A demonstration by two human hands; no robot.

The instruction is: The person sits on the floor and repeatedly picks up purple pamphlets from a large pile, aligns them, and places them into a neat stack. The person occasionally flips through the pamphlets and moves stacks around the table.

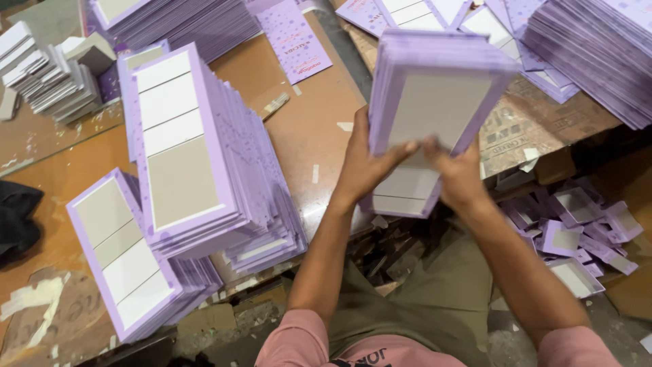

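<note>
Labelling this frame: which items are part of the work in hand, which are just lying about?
In hand: left hand, right hand, held stack of purple-edged boards, tall board stack.
Lying about: small brush, black cloth, folded purple trays.

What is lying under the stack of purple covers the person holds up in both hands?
Below the held stack show a brown tabletop edge, dark offcuts and the person's olive trousers. The left hand and right hand cover its lower part.

Both hands (414, 173) raised together, fingers curled, gripping.
</note>
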